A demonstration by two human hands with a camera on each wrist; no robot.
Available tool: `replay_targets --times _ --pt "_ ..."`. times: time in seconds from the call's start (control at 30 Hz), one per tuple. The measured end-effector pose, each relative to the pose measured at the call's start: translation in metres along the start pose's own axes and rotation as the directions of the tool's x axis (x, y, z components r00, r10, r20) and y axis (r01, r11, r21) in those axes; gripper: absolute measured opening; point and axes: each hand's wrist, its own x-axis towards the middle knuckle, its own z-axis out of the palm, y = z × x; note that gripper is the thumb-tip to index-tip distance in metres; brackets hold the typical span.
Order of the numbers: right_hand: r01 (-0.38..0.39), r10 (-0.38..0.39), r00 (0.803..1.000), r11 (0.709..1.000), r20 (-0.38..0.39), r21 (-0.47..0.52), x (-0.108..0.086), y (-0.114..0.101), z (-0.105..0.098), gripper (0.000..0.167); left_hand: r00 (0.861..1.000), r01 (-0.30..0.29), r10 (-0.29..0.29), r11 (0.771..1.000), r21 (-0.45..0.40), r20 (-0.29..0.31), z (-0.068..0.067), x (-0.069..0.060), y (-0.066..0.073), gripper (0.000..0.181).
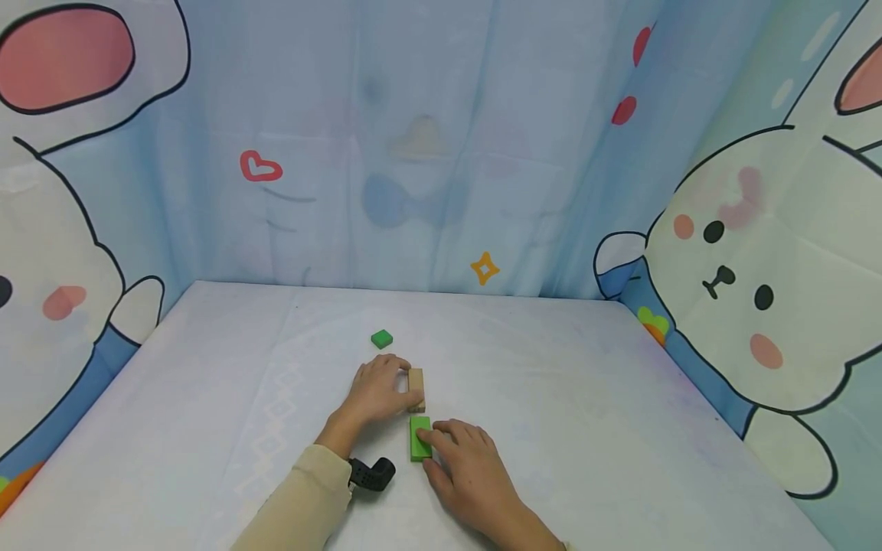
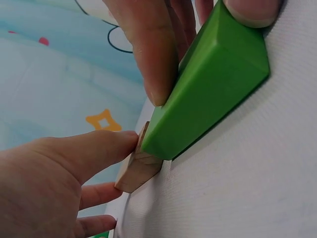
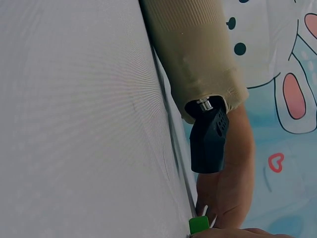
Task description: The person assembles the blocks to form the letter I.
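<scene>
A plain wooden block (image 1: 416,378) lies on the white table, and my left hand (image 1: 379,389) holds it between thumb and fingers. In the left wrist view the thumb meets the wooden block (image 2: 141,171) on one side, with a finger at its lower edge. Nearer to me is a bright green block (image 1: 419,453), roughly in line with the wooden one. My right hand (image 1: 475,474) grips this green block (image 2: 218,84), forefinger on its upper face and thumb at its near end. From the right wrist only one end of the green block (image 3: 199,224) shows.
Beyond my left hand lies another green block (image 1: 382,339). A black wrist camera (image 1: 372,474) juts out from the left sleeve (image 1: 303,497). The white tabletop (image 1: 586,398) reaches back to a blue curtain (image 1: 427,153) printed with cartoon rabbits.
</scene>
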Motion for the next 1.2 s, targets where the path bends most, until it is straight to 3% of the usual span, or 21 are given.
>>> replay_targets --times 0.8,1.2 --pt "0.030 -0.029 0.999 0.999 -0.035 0.012 -0.0001 0.0023 0.0013 0.038 1.000 0.011 -0.011 1.000 -0.001 0.019 -0.0032 -0.0023 0.0024 0.048" --pt "0.013 -0.013 1.000 1.000 -0.005 0.010 0.0008 0.0023 0.0004 0.038 0.999 0.016 -0.016 1.000 -0.006 0.040 -0.0025 -0.0007 -0.0009 0.050"
